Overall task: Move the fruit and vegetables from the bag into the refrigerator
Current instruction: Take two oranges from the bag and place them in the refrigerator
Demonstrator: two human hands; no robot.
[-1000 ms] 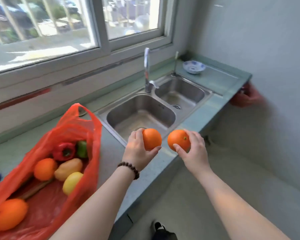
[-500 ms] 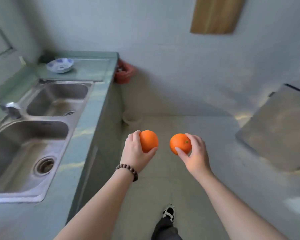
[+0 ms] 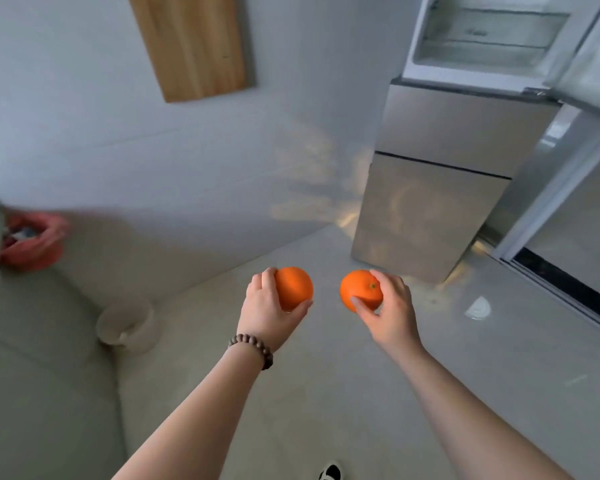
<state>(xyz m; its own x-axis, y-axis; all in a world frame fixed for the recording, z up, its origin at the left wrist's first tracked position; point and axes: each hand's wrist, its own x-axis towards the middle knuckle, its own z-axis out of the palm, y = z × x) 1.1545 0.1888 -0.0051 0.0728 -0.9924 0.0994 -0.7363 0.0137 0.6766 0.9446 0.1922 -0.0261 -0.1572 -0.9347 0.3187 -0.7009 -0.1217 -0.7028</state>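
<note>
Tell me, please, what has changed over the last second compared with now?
The person has turned away from the sink and bag toward the refrigerator, whose top door stands open. Nothing was picked up or let go: the left hand still grips one orange, the right hand the other orange.

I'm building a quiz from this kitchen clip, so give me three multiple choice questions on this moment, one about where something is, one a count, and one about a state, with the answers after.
1. Where is the refrigerator relative to the hands?
A. ahead and to the right
B. behind the sink
C. at the far left

2. How many oranges are being carried?
A. one
B. two
C. four

3. What state is the refrigerator's top compartment in?
A. door shut
B. door open
C. full of fruit

Answers: 1 A, it stands at the upper right, beyond both hands. 2 B, the left hand holds the left orange and the right hand holds the right orange. 3 B, the top compartment shows its inner shelves.
</note>
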